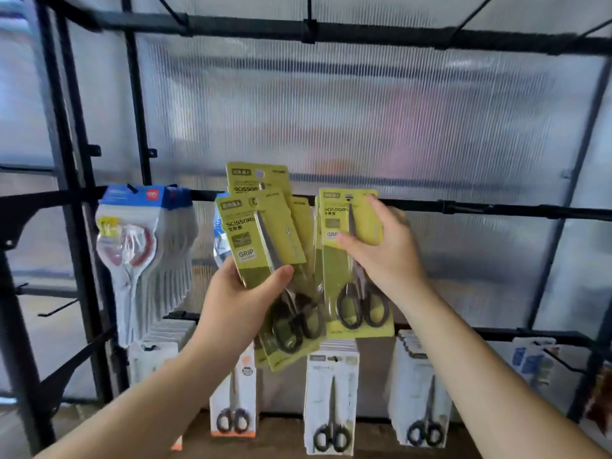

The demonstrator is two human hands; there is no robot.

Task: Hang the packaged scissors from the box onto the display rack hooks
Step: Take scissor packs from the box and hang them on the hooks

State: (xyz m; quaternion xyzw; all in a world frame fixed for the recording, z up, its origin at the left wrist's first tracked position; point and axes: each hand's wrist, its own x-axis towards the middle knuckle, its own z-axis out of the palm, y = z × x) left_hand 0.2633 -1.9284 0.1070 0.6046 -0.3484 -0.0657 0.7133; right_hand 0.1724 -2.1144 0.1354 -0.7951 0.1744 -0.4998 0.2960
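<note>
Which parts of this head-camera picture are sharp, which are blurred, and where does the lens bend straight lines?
Head view: print on the fanned yellow scissors packs in the left hand reads sharply; the right hand on the single yellow scissors pack is slightly soft; the top rack bar is smeared and bowed; soft backlight comes through the ribbed panel, without hard shadows.

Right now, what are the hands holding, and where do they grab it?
The left hand grips a fanned bunch of yellow scissors packs at their middle. The right hand holds one yellow pack by its upper half.
</note>
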